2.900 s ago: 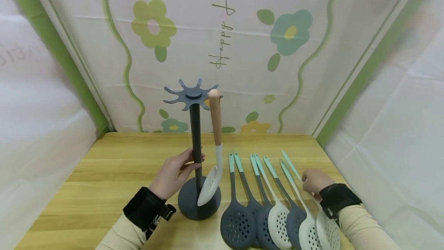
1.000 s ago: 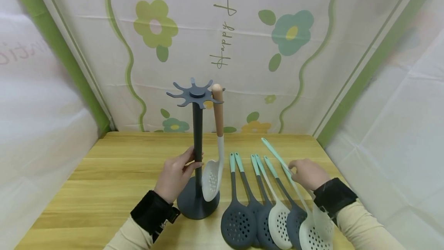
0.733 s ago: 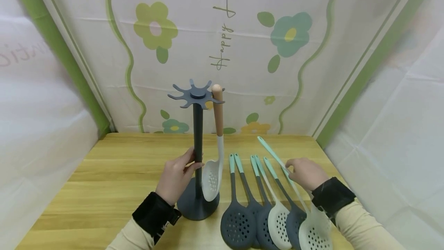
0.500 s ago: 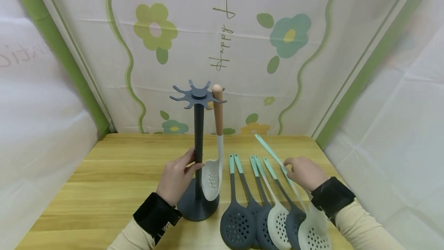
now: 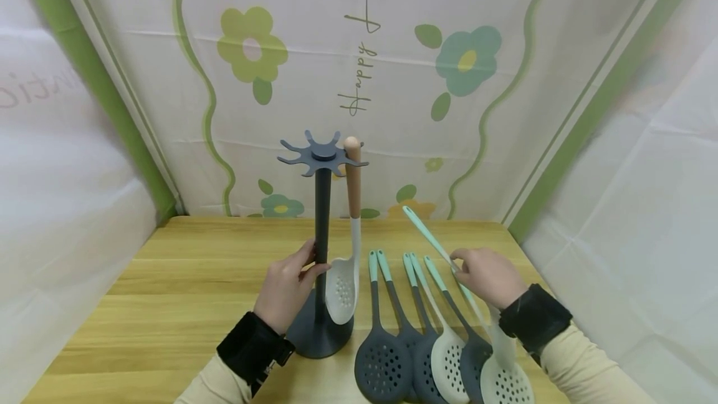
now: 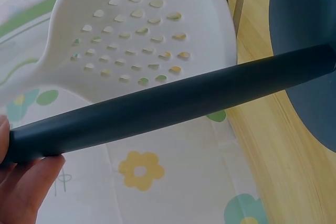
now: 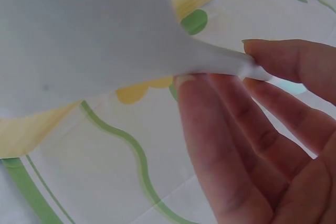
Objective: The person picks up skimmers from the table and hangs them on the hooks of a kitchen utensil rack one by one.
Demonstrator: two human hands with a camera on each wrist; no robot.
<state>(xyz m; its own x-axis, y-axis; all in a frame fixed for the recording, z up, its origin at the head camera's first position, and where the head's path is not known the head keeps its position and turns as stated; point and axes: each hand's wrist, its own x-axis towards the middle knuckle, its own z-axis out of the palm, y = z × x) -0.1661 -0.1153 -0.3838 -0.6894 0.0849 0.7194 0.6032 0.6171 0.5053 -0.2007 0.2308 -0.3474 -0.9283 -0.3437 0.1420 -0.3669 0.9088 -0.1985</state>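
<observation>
My left hand (image 5: pixel 283 292) holds the dark pole of a utensil stand (image 5: pixel 322 217) between thumb and fingers. The stand is upright, with a round base and a ring of hooked arms on top. From its right side hangs a white slotted spoon (image 5: pixel 340 288) with a wooden handle; its perforated bowl (image 6: pixel 152 35) lies behind the pole in the left wrist view. My right hand (image 5: pixel 488 276) pinches the white shaft of a mint-handled utensil (image 5: pixel 424 232), handle tilted up and left. Its broad white head (image 7: pixel 89 40) fills the right wrist view's upper left and shows no holes there.
Right of the stand, several mint-handled skimmers lie fanned on the wooden table (image 5: pixel 185 292). Some have dark grey heads, like this grey skimmer (image 5: pixel 383 363); others are pale, like this white skimmer (image 5: pixel 449 360). A white flowered cloth (image 5: pixel 359 80) encloses the back and sides.
My right hand has lifted the mint-handled utensil from the row's right end and moved it left and up. The stand's top has turned and shifted slightly right; my left hand keeps its hold.
</observation>
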